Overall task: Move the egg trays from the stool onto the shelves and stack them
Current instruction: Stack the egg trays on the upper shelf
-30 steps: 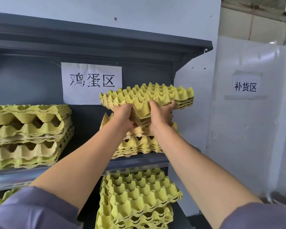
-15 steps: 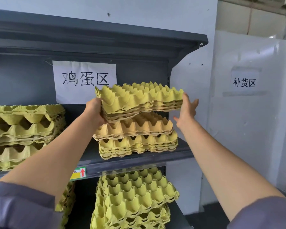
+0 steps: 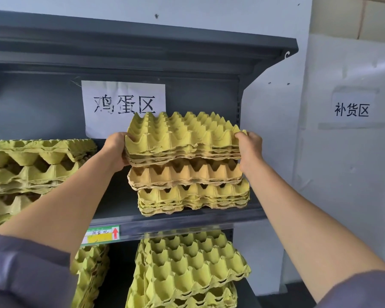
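Both hands, left hand [image 3: 116,150] and right hand [image 3: 249,150], grip a tray bundle [image 3: 182,138] atop the shelf stack [image 3: 191,187]; next, square it and release.

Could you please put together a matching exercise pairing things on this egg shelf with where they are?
1. top green egg trays
2. tan egg trays
3. price label
4. paper sign

A. on the shelf front edge
B. on the back panel
C. gripped by left hand and right hand
D. between green tray layers

Pairs: 1-C, 2-D, 3-A, 4-B
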The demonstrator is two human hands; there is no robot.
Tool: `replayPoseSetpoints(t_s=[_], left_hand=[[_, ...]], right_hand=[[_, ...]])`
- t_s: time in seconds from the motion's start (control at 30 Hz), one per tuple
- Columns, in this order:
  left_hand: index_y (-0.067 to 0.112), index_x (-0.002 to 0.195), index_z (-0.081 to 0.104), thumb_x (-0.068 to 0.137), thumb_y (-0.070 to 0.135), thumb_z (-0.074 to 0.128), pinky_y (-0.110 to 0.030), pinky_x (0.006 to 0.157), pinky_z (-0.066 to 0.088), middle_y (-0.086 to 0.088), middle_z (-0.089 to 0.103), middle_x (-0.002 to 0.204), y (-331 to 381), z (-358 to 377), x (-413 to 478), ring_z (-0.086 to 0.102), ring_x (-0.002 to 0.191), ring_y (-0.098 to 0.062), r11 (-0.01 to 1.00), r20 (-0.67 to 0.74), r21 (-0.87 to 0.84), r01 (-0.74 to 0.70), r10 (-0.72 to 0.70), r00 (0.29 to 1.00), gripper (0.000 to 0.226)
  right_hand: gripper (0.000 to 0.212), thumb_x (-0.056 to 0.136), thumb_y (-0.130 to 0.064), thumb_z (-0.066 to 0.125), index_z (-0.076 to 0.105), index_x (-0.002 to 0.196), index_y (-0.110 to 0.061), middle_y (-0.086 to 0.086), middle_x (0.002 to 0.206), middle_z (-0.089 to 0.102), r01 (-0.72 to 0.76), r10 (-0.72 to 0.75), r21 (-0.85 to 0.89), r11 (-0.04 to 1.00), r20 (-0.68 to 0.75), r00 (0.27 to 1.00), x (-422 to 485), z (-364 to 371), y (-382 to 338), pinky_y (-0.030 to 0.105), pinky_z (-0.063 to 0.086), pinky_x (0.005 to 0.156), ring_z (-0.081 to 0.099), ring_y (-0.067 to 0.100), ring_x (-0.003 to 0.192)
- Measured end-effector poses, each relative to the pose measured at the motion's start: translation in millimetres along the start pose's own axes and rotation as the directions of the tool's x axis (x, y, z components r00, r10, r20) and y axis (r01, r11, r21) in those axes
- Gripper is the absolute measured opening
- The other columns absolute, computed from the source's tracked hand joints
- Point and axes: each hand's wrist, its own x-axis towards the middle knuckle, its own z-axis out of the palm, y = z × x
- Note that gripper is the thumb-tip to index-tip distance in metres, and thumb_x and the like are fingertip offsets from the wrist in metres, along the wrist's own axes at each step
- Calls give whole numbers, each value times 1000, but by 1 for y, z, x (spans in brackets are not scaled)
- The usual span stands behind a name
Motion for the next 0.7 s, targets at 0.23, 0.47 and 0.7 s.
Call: replayPoseSetpoints(t_s=[0.23,0.47,0.7], left_hand=[[19,67,54,79,10,52,-37,99,36,-1,52,79,-4,-4,16,48,89,-22,986,-44,165,-37,44,998,15],[18,71,51,81,12,51,-33,75,40,-2,51,77,-13,2,20,48,69,-18,991,10,133,17,-18,1000,12],[16,67,50,84,18,44,-30,60,42,-4,55,65,-22,0,22,51,61,-21,994,115,56,93,-99,988,18]], right_hand=[[12,86,-11,55,61,96,-13,3,93,60,108,-106,-127,986,19,994,6,-3,7,31,43,73,54,19,83],[12,83,-15,58,62,88,-5,6,81,59,102,-104,-190,977,0,995,7,-8,22,31,43,67,53,21,75],[12,86,-20,56,49,80,-14,0,79,50,33,-26,-230,973,34,999,8,-7,28,29,36,62,45,17,72]])
